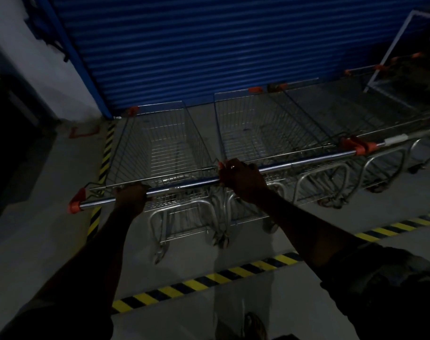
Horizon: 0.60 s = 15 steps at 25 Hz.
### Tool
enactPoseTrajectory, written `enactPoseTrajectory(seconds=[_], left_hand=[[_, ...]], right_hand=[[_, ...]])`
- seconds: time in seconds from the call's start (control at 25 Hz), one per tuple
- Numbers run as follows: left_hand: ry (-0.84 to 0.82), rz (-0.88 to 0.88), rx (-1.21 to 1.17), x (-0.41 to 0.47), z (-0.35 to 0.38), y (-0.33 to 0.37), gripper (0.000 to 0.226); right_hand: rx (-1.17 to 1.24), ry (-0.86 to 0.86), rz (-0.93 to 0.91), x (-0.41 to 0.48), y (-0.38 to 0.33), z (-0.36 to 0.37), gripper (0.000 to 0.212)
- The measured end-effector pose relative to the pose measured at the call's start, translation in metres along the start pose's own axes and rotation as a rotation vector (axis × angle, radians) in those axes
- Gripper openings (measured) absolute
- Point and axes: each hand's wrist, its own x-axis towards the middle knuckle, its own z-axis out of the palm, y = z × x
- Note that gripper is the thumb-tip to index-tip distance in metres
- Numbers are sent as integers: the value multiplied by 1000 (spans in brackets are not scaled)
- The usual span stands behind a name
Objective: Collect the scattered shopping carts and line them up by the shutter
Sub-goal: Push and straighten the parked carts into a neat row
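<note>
Your left hand (132,196) and right hand (241,179) both curl round the handle bar (182,186) of the leftmost cart (160,143). Its long axis runs near to far, nose toward the blue shutter (209,45), just left of the parked carts (295,128).

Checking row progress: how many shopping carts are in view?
4, possibly more, side by side facing the shutter: leftmost cart gripped by the left hand, second cart by the right hand, third cart beside it, fourth cart far right. Darkness may hide others.
</note>
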Motion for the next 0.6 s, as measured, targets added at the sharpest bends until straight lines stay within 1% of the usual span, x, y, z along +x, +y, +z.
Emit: enactPoseTrajectory(seconds=[0.12,0.24,0.32,0.44,0.56,0.6], left_hand=[[-9,20,-7,3,-1,4,37],[-16,25,-13,12,2,-3,36],[1,19,11,17,9,-7,34],[-38,-2,39,20,9,-5,31],[-24,-20,38,18,11,-6,33],[-32,-12,29,15,11,-5,34]], right_hand=[[67,-16,24,-2,4,2,63],[134,-22,52,-4,3,-4,48],[126,24,69,-5,3,-3,44],[133,56,112,-4,-1,-1,40],[263,68,141,-4,-4,-3,34],[276,104,134,-4,-2,-1,35]])
